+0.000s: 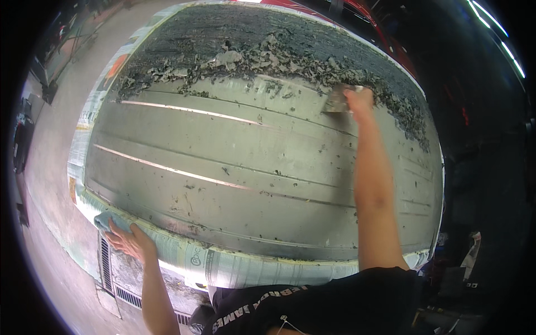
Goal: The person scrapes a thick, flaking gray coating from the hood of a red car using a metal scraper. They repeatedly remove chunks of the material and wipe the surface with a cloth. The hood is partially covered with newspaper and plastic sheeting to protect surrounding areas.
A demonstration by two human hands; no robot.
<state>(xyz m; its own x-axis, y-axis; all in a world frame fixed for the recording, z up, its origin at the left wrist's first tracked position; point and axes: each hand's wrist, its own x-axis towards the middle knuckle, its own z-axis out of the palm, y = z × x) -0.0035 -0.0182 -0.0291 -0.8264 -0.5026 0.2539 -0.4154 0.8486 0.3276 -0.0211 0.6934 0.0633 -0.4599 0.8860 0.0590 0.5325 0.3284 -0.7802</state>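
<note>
A broad ribbed metal panel, which looks like a vehicle roof, lies in front of me. Its near part is bare grey-green metal. Dark, loosened paint flakes heap in a band across the far part, with wrinkled dark coating beyond them. My right hand is closed on a flat scraper, whose blade rests against the panel at the lower edge of the flakes. At the near left corner, my left hand has its fingers spread on the covered edge, touching a blue-green cloth.
Plastic and paper masking wraps the panel's near edge, and printed paper lines the left edge. A floor drain grate lies below left. Red bodywork shows beyond the far edge. Small flakes are scattered over the bare metal.
</note>
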